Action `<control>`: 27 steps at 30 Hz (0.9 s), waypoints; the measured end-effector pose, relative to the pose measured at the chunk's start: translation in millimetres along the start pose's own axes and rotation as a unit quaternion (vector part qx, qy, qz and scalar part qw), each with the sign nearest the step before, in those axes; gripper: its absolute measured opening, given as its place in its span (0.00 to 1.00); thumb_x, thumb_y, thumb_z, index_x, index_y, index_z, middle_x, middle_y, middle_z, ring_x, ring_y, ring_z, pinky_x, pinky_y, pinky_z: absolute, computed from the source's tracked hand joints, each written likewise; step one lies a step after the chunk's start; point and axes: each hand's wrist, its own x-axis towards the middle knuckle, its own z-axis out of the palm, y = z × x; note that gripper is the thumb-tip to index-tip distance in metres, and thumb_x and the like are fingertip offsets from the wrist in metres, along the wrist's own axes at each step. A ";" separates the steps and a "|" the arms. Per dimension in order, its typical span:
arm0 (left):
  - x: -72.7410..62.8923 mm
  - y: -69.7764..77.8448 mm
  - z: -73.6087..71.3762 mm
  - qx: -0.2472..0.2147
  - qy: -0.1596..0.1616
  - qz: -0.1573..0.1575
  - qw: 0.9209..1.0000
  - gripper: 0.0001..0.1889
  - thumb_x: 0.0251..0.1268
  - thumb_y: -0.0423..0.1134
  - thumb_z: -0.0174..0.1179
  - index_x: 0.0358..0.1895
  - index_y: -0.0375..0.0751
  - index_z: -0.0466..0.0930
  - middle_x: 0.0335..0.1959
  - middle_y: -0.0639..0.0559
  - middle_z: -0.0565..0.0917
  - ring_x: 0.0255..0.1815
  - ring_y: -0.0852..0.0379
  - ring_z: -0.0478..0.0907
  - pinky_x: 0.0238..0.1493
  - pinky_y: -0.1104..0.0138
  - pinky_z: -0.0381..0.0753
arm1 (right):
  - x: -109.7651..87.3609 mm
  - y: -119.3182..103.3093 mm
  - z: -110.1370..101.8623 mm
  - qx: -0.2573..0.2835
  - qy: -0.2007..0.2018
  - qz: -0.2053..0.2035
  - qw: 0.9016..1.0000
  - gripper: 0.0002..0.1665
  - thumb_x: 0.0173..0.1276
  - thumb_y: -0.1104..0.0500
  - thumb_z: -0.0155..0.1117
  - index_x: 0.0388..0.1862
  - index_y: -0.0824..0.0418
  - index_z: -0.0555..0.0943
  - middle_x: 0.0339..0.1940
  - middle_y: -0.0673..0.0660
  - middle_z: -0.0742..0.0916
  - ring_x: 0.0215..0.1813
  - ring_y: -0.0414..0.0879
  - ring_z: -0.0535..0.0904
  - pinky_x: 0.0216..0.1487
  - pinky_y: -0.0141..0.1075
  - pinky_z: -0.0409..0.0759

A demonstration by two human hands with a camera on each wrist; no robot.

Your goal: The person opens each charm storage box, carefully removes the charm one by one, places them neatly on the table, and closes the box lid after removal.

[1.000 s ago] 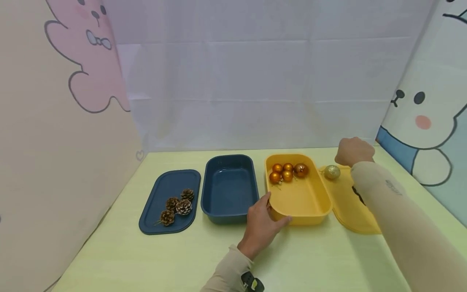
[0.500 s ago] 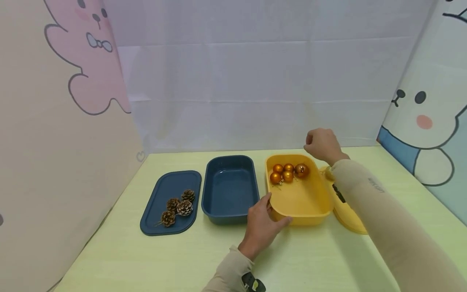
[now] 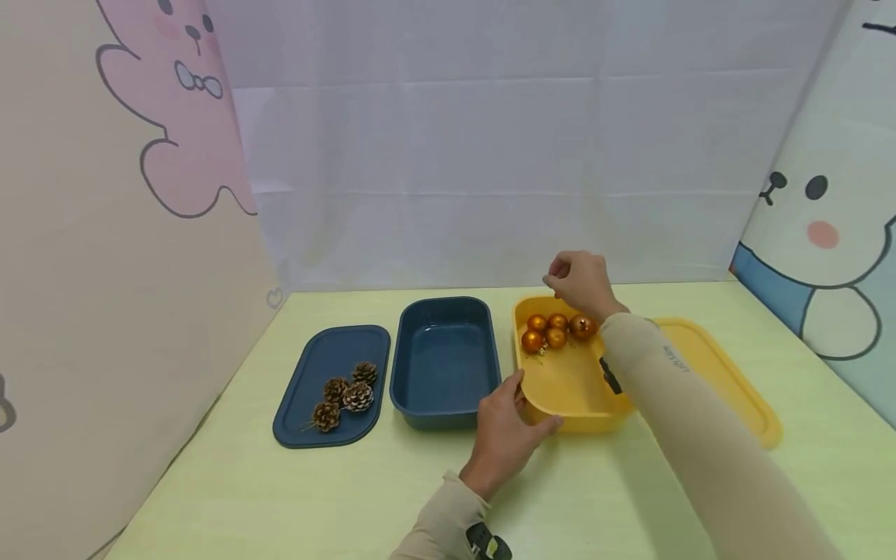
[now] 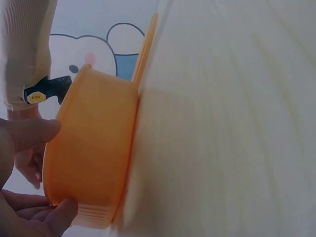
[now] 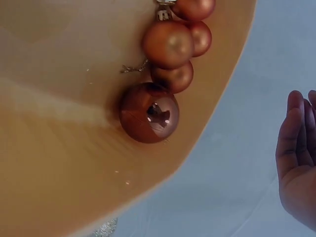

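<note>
My left hand (image 3: 504, 435) grips the near left corner of a yellow plastic box (image 3: 570, 389), its thumb along the front. The left wrist view has its thumb and fingertips against the outer wall (image 4: 94, 143). My right hand (image 3: 579, 284) hangs over the box's far edge, fingers loosely bent, with nothing visible in them. Beneath it, several small orange baubles (image 3: 556, 337) and one larger shiny bauble (image 3: 582, 327) lie clustered at the far end of the box. In the right wrist view, part of a glittery gold bauble (image 5: 106, 227) shows outside the box; my right forearm hides it from the head view.
A dark blue box (image 3: 448, 365) stands left of the yellow one. Farther left, several pine cones (image 3: 357, 397) lie on a blue lid (image 3: 308, 389). A yellow lid (image 3: 721, 373) lies on the right, partly under my right forearm. A white sheet (image 3: 420, 155) hangs behind the table.
My right hand has moved left from above the yellow lid and gold bauble to the far edge of the yellow box. My left hand has stayed on the box corner.
</note>
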 end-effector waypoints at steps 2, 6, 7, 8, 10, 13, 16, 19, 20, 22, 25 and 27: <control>0.5 -0.1 0.3 -0.002 -0.004 0.002 1.000 0.43 0.53 0.41 0.77 0.72 0.34 0.67 0.68 0.38 0.77 0.64 0.46 0.81 0.62 0.62 0.83 | -0.9 3.4 6.1 -0.006 -0.017 0.002 1.000 0.08 0.71 0.60 0.64 0.35 0.65 0.83 0.31 0.64 0.88 0.28 0.50 0.84 0.40 0.45 0.85; 0.3 0.6 0.3 -0.001 -0.007 0.004 1.000 0.42 0.54 0.41 0.76 0.72 0.35 0.67 0.68 0.39 0.77 0.64 0.47 0.81 0.61 0.63 0.83 | -2.3 9.0 12.9 -0.043 -0.050 -0.001 0.998 0.07 0.69 0.62 0.64 0.32 0.65 0.82 0.31 0.63 0.87 0.32 0.52 0.80 0.41 0.46 0.82; 0.2 0.7 0.2 0.000 -0.006 0.005 1.000 0.42 0.54 0.41 0.76 0.72 0.35 0.67 0.68 0.38 0.77 0.64 0.46 0.81 0.61 0.63 0.83 | -2.3 10.2 13.9 -0.055 -0.059 -0.004 0.997 0.07 0.68 0.62 0.65 0.31 0.64 0.82 0.31 0.63 0.87 0.34 0.52 0.79 0.42 0.46 0.80; 0.1 1.0 0.0 0.000 -0.006 0.004 1.000 0.42 0.54 0.41 0.76 0.72 0.35 0.67 0.68 0.38 0.77 0.63 0.46 0.81 0.61 0.62 0.83 | -2.4 11.1 14.8 -0.064 -0.070 -0.005 0.996 0.07 0.68 0.62 0.64 0.31 0.64 0.82 0.32 0.63 0.87 0.34 0.53 0.78 0.43 0.46 0.79; 0.0 1.0 -0.3 0.001 -0.004 0.002 1.000 0.42 0.54 0.41 0.76 0.72 0.35 0.67 0.68 0.39 0.77 0.63 0.46 0.82 0.61 0.62 0.83 | -2.1 13.3 16.8 -0.079 -0.094 -0.005 0.992 0.06 0.67 0.63 0.64 0.31 0.64 0.83 0.33 0.63 0.86 0.36 0.54 0.77 0.43 0.47 0.79; -0.2 1.2 -0.7 -0.005 -0.006 -0.003 1.000 0.42 0.54 0.41 0.76 0.73 0.36 0.67 0.69 0.39 0.76 0.64 0.46 0.81 0.61 0.63 0.83 | -2.0 16.5 20.0 -0.106 -0.129 -0.004 0.986 0.06 0.67 0.62 0.64 0.33 0.64 0.84 0.36 0.62 0.87 0.37 0.53 0.78 0.44 0.46 0.80; -0.2 1.8 -0.8 -0.005 -0.008 -0.006 1.000 0.42 0.55 0.41 0.76 0.73 0.37 0.67 0.69 0.40 0.76 0.65 0.47 0.81 0.61 0.64 0.83 | -2.4 19.4 22.2 -0.131 -0.153 -0.006 0.979 0.06 0.66 0.61 0.66 0.34 0.64 0.85 0.36 0.62 0.87 0.38 0.53 0.78 0.43 0.45 0.81; 0.1 2.0 -1.2 0.000 -0.009 -0.004 1.000 0.42 0.55 0.41 0.76 0.73 0.36 0.67 0.69 0.40 0.76 0.65 0.47 0.81 0.61 0.64 0.83 | -3.1 20.5 23.2 -0.146 -0.169 0.001 0.975 0.06 0.65 0.60 0.67 0.33 0.63 0.85 0.35 0.61 0.87 0.36 0.52 0.77 0.41 0.43 0.80; 0.2 1.9 -1.2 0.002 -0.008 -0.004 1.000 0.42 0.55 0.41 0.76 0.73 0.35 0.67 0.69 0.40 0.76 0.65 0.48 0.81 0.61 0.65 0.83 | -3.4 20.7 23.5 -0.149 -0.174 0.004 0.973 0.05 0.65 0.61 0.67 0.32 0.63 0.85 0.34 0.60 0.87 0.35 0.51 0.77 0.40 0.42 0.79; 0.2 1.6 -1.6 0.005 -0.006 -0.002 1.000 0.42 0.54 0.42 0.76 0.73 0.35 0.67 0.68 0.40 0.77 0.64 0.48 0.81 0.61 0.64 0.83 | -4.2 20.6 24.6 -0.150 -0.183 0.010 0.972 0.05 0.64 0.62 0.67 0.33 0.63 0.85 0.33 0.60 0.86 0.35 0.50 0.77 0.39 0.40 0.78; -0.2 0.9 -1.8 0.003 -0.003 0.004 1.000 0.42 0.54 0.40 0.76 0.72 0.35 0.67 0.68 0.40 0.77 0.63 0.48 0.82 0.61 0.63 0.83 | -5.9 22.1 26.7 -0.142 -0.194 0.016 0.970 0.04 0.60 0.64 0.67 0.32 0.64 0.85 0.32 0.59 0.87 0.33 0.50 0.77 0.36 0.37 0.77; -0.5 0.8 -1.3 0.002 -0.004 0.008 1.000 0.42 0.54 0.40 0.76 0.72 0.35 0.67 0.68 0.40 0.78 0.64 0.47 0.82 0.61 0.63 0.83 | -7.6 23.7 27.8 -0.139 -0.203 0.022 0.969 0.06 0.59 0.63 0.69 0.34 0.65 0.86 0.32 0.59 0.87 0.33 0.49 0.77 0.36 0.36 0.78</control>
